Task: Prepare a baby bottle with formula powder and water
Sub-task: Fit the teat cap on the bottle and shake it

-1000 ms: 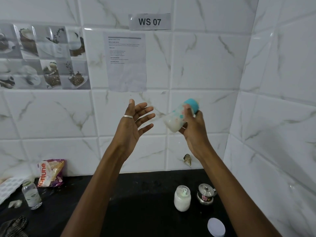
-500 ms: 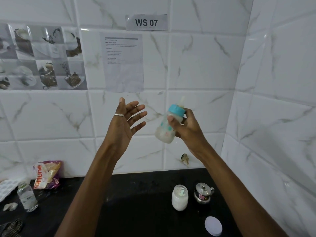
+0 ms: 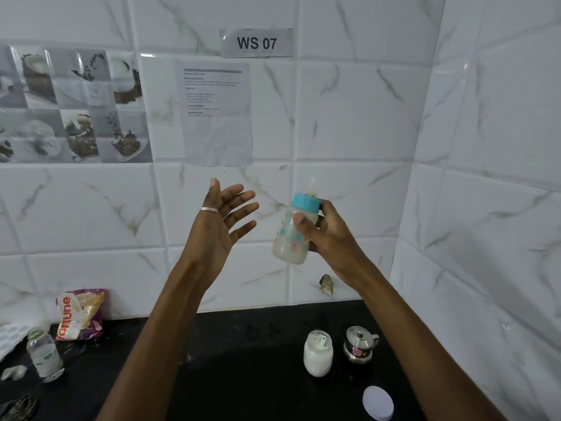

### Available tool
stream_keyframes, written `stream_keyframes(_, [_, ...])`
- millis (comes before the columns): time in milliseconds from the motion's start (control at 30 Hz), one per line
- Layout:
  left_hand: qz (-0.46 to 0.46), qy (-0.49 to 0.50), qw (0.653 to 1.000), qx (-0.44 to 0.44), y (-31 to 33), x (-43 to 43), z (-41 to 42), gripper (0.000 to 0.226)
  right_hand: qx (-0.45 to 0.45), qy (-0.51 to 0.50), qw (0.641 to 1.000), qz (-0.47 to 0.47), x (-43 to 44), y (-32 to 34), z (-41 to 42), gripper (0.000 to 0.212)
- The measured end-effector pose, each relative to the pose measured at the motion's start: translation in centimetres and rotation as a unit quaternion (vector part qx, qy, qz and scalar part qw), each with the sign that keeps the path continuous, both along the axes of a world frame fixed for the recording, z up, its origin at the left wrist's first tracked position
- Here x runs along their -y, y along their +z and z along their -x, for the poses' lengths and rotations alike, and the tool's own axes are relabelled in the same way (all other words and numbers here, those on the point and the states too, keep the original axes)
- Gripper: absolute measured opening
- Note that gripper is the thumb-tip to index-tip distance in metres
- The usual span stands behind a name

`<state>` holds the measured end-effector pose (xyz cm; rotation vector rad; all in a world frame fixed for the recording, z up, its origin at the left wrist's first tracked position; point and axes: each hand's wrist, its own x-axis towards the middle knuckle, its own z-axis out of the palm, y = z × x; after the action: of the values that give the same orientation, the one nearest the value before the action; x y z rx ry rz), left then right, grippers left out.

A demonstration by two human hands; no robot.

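My right hand (image 3: 329, 235) grips a baby bottle (image 3: 293, 238) with a teal collar and clear teat, held up in front of the tiled wall, nearly upright and leaning a little right. Milky white liquid fills its lower part. My left hand (image 3: 220, 223) is raised beside it on the left, palm facing the bottle, fingers spread, holding nothing, a ring on one finger. Down on the black counter (image 3: 243, 375) an open jar of white formula powder (image 3: 318, 354) stands with a scoop inside. Its white lid (image 3: 378, 402) lies nearer me.
A small steel lidded pot (image 3: 360, 343) stands right of the jar. At the far left are a small water bottle (image 3: 44, 355), a purple "fortune" packet (image 3: 80, 314) against the wall and a white tray edge (image 3: 9, 337). White tiled walls meet in a corner at right.
The bottle went from tilted with its cap up and to the right to nearly upright, and dropped slightly. My left hand stayed raised and open.
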<state>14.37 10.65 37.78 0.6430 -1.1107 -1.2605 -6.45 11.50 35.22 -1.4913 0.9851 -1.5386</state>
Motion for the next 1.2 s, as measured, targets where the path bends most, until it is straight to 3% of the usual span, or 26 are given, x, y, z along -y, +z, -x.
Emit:
stream_keyframes(33, [0.000,0.002,1.000,-0.002,0.1,0.0,0.0,0.056,0.010,-0.006,1.000,0.007,0.1,-0.1,0.2,0.060])
stream_keyframes(133, [0.001,-0.003,1.000,0.002,0.1,-0.2,-0.1,0.057,0.171,-0.031,0.985,0.023,0.3,0.5,0.6,0.053])
stream_keyframes(200, [0.001,-0.006,1.000,0.001,0.0,-0.2,0.0,0.057,0.125,-0.035,0.991,0.024,0.1,0.6,0.5,0.046])
stream_keyframes(267, [-0.001,-0.002,1.000,-0.001,0.0,0.0,0.0,0.057,0.022,-0.023,0.999,0.006,0.0,-0.1,0.4,0.054])
stream_keyframes(300, [-0.003,-0.001,1.000,-0.002,0.0,0.0,0.2,0.056,0.016,-0.021,1.000,0.006,0.0,-0.2,0.4,0.058])
stream_keyframes(400, [-0.001,-0.006,1.000,0.007,-0.2,0.0,0.5,0.056,0.161,-0.040,0.986,0.018,0.3,-0.1,0.5,0.048])
stream_keyframes(433, [0.000,-0.008,1.000,0.009,-0.2,0.0,0.6,0.055,0.169,-0.046,0.984,0.023,0.5,-0.1,0.5,0.044])
stream_keyframes(567, [-0.006,-0.003,1.000,0.003,-0.3,0.2,0.8,0.055,0.019,-0.012,1.000,-0.003,0.1,-1.1,0.3,0.060])
stream_keyframes(700, [-0.003,-0.011,1.000,0.010,-0.5,0.1,0.9,0.057,0.222,-0.041,0.974,0.011,0.3,-0.8,0.2,0.068])
stream_keyframes(833, [-0.004,-0.001,1.000,0.013,-0.6,0.3,1.0,0.055,0.043,-0.005,0.999,-0.027,-0.1,-2.4,-0.2,0.060])
stream_keyframes(1200, [-0.034,-0.011,0.997,0.065,-4.6,-0.5,2.1,0.052,-0.006,-0.027,0.999,-0.026,-1.3,-6.2,0.5,0.045])
